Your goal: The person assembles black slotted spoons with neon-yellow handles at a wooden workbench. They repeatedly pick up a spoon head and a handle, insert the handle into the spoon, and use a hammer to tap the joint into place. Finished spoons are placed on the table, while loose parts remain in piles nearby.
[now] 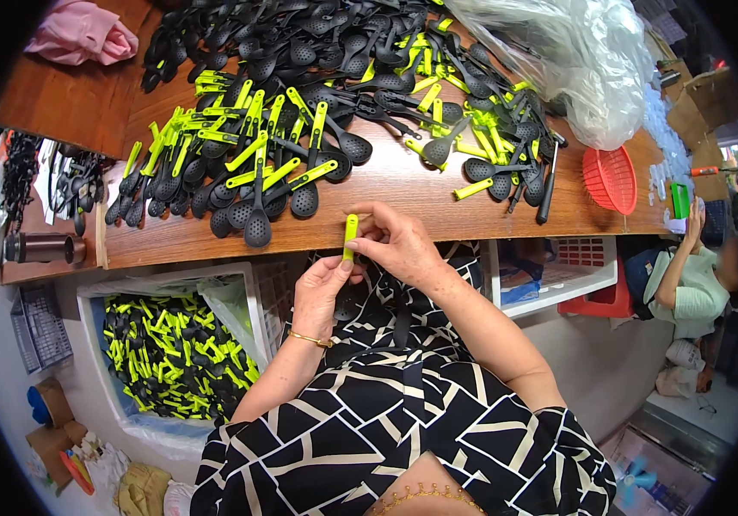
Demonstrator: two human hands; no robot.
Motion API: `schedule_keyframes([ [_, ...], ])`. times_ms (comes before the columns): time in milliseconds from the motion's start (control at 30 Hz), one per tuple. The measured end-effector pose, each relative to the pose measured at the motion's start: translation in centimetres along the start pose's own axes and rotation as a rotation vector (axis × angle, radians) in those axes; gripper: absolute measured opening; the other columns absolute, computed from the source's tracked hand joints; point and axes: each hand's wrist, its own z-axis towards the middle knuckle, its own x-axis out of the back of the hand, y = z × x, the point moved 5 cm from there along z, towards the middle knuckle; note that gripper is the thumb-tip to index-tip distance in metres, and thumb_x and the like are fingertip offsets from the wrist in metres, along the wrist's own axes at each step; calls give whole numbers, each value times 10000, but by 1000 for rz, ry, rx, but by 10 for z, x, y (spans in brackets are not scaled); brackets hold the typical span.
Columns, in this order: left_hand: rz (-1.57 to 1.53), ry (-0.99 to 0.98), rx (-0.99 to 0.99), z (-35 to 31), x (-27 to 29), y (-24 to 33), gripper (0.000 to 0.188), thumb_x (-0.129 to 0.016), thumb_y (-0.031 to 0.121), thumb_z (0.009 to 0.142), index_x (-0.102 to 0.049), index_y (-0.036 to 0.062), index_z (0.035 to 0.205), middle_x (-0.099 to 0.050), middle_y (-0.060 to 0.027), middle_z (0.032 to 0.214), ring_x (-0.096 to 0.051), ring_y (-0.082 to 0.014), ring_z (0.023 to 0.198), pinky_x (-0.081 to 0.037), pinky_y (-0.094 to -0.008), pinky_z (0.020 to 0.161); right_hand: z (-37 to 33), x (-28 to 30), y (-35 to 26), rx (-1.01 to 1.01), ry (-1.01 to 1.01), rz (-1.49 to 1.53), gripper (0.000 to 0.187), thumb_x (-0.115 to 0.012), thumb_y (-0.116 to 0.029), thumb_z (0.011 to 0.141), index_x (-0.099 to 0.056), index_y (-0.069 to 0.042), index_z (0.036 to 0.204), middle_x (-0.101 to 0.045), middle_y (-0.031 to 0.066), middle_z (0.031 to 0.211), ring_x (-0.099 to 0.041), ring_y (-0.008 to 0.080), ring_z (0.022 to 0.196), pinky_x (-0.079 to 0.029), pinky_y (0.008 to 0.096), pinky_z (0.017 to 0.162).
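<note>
The wooden table (403,185) is pretty much buried under black slotted spoons (300,103) with lime-green handles, piled loosely toward the back and lined up in a rough row at the left front. A crumpled clear plastic bag (575,60) is slumped at the back right, with a small red basket (611,179) just beside it, and a pink cloth (81,34) is left at the far left corner. Below the table edge, a white bin (175,353) is filled with more of the same spoons (black and green all jumbled).

A lime-green handle sleeve (350,236) is held just off the table's front edge, between both hands. Its long axis runs nearly upright, slightly tilted. It is pinched near the bottom by the left hand (322,297) and near the middle by the fingertips of the right hand (399,245). What's inside the sleeve can't be made out.
</note>
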Motion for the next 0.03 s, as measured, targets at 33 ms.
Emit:
schedule_keyframes([
  [33, -20, -1, 18, 2, 2, -6, 264, -707, 205, 978, -695, -6, 1136, -737, -93, 1032, -676, -165, 945, -520, -305, 900, -1, -2, 0, -27, -21, -77, 408, -741, -138, 928, -612, -81, 1311, -740, 78, 982, -705, 114, 859, -582, 277, 783],
])
